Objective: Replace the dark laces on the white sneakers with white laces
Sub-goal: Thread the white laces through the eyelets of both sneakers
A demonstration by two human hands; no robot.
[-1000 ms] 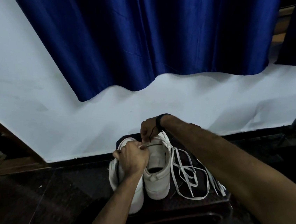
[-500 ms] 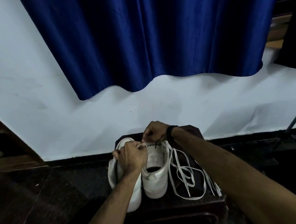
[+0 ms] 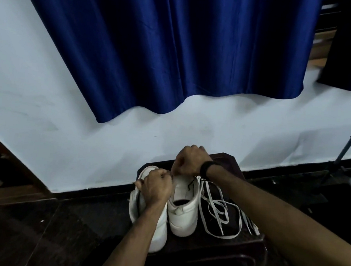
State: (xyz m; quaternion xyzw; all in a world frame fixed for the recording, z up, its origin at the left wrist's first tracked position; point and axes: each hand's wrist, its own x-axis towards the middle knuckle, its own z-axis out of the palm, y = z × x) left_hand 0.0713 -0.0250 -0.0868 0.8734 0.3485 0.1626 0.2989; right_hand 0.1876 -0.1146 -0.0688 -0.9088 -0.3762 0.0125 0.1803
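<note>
Two white sneakers stand side by side on a dark stool [image 3: 251,247], heels toward me. My left hand [image 3: 157,186] lies over the left sneaker [image 3: 157,230], fingers curled around a lace end. My right hand [image 3: 189,161] sits above the toe end of the right sneaker [image 3: 183,211] and pinches a lace at its eyelets. A short stretch of dark lace [image 3: 192,183] shows on that shoe's right side. Loose white laces [image 3: 218,211] lie in loops on the stool to the right of the shoes.
A pale wall with a dark skirting runs behind the stool, and a blue curtain [image 3: 158,44] hangs above. A metal stand leg [image 3: 346,150] rises at the far right. Dark floor surrounds the stool.
My right hand has moved to the right and turned back over the shoe's toe end. My left hand has stayed over the left sneaker. The view has shifted slightly.
</note>
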